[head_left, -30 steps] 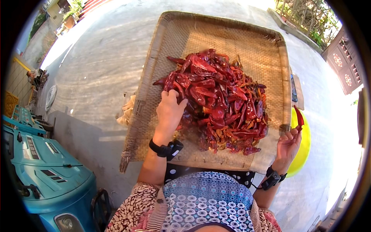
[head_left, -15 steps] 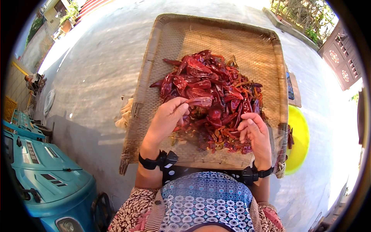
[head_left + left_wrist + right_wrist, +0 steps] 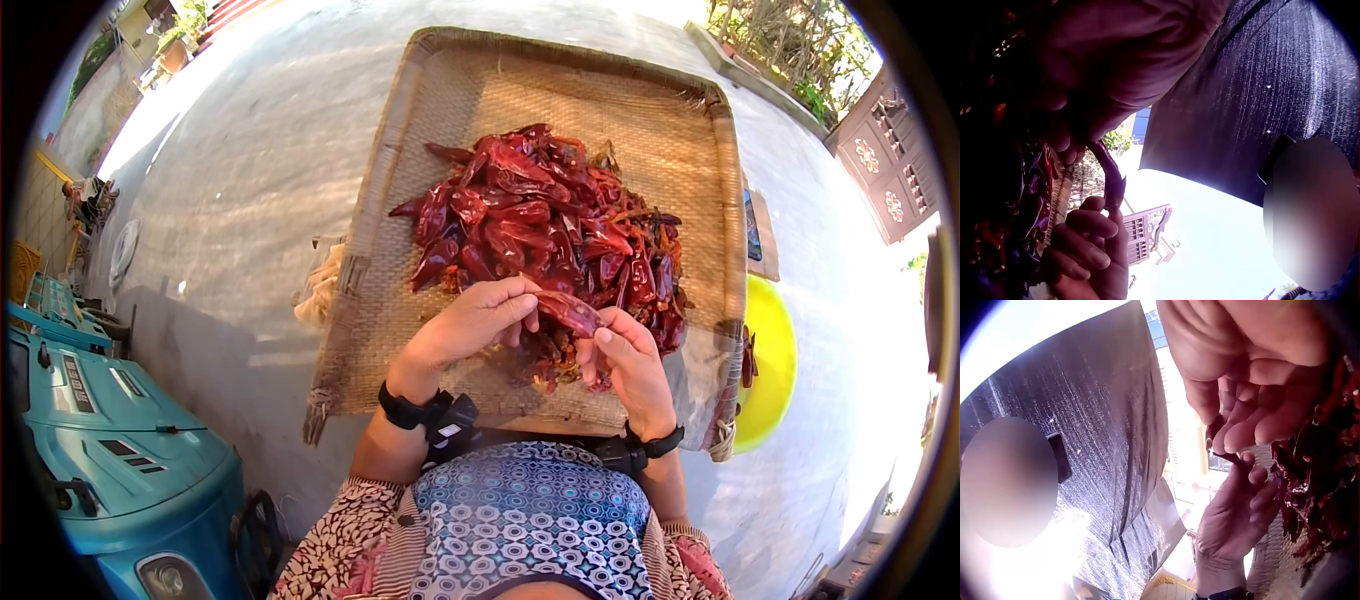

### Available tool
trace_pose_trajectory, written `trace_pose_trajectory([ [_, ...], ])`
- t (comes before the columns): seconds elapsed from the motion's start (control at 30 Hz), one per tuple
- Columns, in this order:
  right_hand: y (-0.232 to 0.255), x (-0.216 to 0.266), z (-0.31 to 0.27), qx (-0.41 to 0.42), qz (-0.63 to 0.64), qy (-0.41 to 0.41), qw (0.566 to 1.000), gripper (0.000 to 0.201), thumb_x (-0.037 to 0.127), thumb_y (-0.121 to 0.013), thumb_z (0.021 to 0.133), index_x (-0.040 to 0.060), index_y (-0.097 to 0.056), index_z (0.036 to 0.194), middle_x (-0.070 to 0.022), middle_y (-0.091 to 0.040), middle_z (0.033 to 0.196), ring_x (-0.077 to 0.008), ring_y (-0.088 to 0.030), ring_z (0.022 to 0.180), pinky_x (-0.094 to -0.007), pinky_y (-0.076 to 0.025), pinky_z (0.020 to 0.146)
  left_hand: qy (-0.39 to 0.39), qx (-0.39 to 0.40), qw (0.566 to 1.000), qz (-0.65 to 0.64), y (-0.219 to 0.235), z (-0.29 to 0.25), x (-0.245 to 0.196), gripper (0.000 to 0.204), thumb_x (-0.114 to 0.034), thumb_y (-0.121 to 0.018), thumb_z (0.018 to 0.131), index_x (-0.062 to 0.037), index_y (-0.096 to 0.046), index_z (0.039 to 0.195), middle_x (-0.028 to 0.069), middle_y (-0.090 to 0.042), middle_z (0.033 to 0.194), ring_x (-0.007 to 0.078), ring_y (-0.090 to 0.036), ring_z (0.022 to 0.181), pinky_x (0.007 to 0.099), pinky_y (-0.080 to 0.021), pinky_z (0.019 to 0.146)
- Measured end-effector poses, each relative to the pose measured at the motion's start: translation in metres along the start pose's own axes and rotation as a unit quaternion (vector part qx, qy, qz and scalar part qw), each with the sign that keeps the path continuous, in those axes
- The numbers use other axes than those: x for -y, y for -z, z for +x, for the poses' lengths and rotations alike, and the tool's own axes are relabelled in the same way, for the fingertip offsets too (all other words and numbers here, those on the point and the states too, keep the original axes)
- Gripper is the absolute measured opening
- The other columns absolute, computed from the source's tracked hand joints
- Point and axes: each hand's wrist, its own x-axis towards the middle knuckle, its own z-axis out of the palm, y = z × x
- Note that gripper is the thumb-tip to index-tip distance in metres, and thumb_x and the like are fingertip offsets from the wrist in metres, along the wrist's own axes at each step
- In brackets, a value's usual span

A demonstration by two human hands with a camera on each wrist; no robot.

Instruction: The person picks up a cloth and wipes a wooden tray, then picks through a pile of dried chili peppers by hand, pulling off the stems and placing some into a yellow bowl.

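Observation:
Between both hands a single dried red chili pepper (image 3: 570,313) is stretched sideways above the near part of the heap. My left hand (image 3: 482,322) pinches one end of it between thumb and fingers. The other end is pinched by my right hand (image 3: 632,365). In the left wrist view the curved chili (image 3: 1110,172) spans the two hands' fingertips. Beyond them a big heap of dark red, shiny chilies (image 3: 520,215) lies on a woven tray (image 3: 640,100) with a raised rim. Smaller orange-brown pieces are mixed into the heap.
A yellow basin (image 3: 775,370) with a few chilies stands right of the tray. Behind it lies a flat board (image 3: 763,235). A pale cloth bundle (image 3: 322,287) sits at the tray's left. A teal vehicle (image 3: 130,440) stands on the concrete ground at left.
My right hand came from beside the yellow basin, where it held a chili, to the tray's near side. My left hand lifted another chili from the heap; both hands now hold it.

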Motion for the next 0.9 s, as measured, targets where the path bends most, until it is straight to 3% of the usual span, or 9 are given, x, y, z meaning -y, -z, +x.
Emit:
trace_pose_trajectory([
  [0.17,0.012,-0.008,-0.002,-0.005,0.018,-0.001,1.000,0.015,0.015,-0.053,0.097,0.0024,-0.058,0.103,-0.0056,-0.065,0.081,-0.0114,-0.059,0.064,-0.0235,-0.048,0.060,0.006,0.031,0.999,0.036,-0.006,0.009,0.014,0.029,-0.026,-0.048,0.102,-0.0038,-0.059,0.118,0.0007,-0.062,0.088,0.0074,-0.056,0.068,0.0205,-0.044,0.060],
  [0.27,0.022,-0.004,-0.006,-0.050,0.023,0.028,0.998,0.015,0.016,-0.050,0.097,0.0030,-0.056,0.103,-0.0073,-0.065,0.081,-0.0134,-0.059,0.062,-0.0250,-0.048,0.058,0.014,-0.095,0.992,0.084,-0.009,0.002,0.006,0.028,-0.022,-0.054,0.099,-0.0024,-0.059,0.119,0.0021,-0.062,0.088,0.0080,-0.055,0.068,0.0223,-0.046,0.063],
  [0.3,0.027,0.000,-0.010,-0.071,0.027,0.064,0.995,0.016,0.018,-0.050,0.098,0.0034,-0.055,0.104,-0.0068,-0.063,0.079,-0.0139,-0.058,0.061,-0.0254,-0.047,0.057,-0.023,-0.166,0.970,0.178,-0.001,0.003,0.012,0.030,-0.018,-0.061,0.095,-0.0016,-0.058,0.121,0.0037,-0.061,0.089,0.0084,-0.055,0.069,0.0242,-0.048,0.066],
  [0.33,0.034,0.004,-0.013,-0.093,0.030,0.100,0.990,0.018,0.020,-0.049,0.098,0.0037,-0.055,0.104,-0.0064,-0.062,0.078,-0.0143,-0.056,0.061,-0.0259,-0.046,0.056,-0.048,-0.241,0.938,0.246,0.009,0.003,0.019,0.029,-0.021,-0.063,0.091,-0.0047,-0.061,0.116,0.0121,-0.061,0.091,0.0256,-0.062,0.078,0.0358,-0.051,0.070],
  [0.4,0.055,0.009,-0.021,-0.161,0.159,0.138,0.964,0.021,0.023,-0.048,0.099,0.0038,-0.056,0.104,-0.0047,-0.057,0.075,-0.0150,-0.053,0.060,-0.0278,-0.043,0.054,-0.031,-0.381,0.835,0.396,0.020,-0.001,0.025,0.029,-0.017,-0.064,0.089,-0.0073,-0.061,0.116,0.0142,-0.057,0.100,0.0314,-0.062,0.082,0.0394,-0.051,0.073],
  [0.5,0.105,0.017,-0.034,-0.170,0.276,0.217,0.921,0.025,0.025,-0.049,0.099,0.0025,-0.057,0.107,-0.0019,-0.054,0.079,-0.0132,-0.048,0.065,-0.0276,-0.040,0.055,-0.031,-0.446,0.795,0.411,0.042,0.003,0.041,0.030,-0.013,-0.065,0.087,-0.0091,-0.061,0.116,0.0144,-0.052,0.106,0.0340,-0.062,0.085,0.0420,-0.051,0.075],
  [0.63,0.143,0.017,-0.051,-0.171,0.423,0.289,0.842,0.029,0.025,-0.048,0.100,0.0014,-0.058,0.115,-0.0018,-0.057,0.086,-0.0122,-0.045,0.067,-0.0251,-0.040,0.057,0.028,-0.403,0.802,0.440,0.055,0.009,0.044,0.031,-0.009,-0.066,0.086,-0.0105,-0.061,0.116,0.0139,-0.049,0.106,0.0320,-0.061,0.086,0.0413,-0.051,0.077],
  [0.8,0.149,0.009,-0.049,-0.163,0.395,0.263,0.865,0.032,0.022,-0.048,0.100,0.0013,-0.057,0.123,-0.0042,-0.061,0.093,-0.0124,-0.046,0.067,-0.0238,-0.039,0.057,0.004,-0.413,0.804,0.427,0.050,0.004,0.035,0.022,-0.009,-0.067,0.086,-0.0100,-0.061,0.107,0.0115,-0.051,0.099,0.0273,-0.061,0.088,0.0390,-0.050,0.080],
  [0.9,0.139,0.006,-0.043,-0.158,0.316,0.254,0.900,0.030,0.020,-0.048,0.100,0.0015,-0.057,0.122,-0.0051,-0.063,0.093,-0.0124,-0.048,0.068,-0.0239,-0.040,0.058,-0.055,-0.431,0.806,0.403,0.047,-0.001,0.022,0.020,-0.009,-0.068,0.084,-0.0079,-0.059,0.102,0.0130,-0.057,0.094,0.0334,-0.061,0.082,0.0393,-0.051,0.075],
])
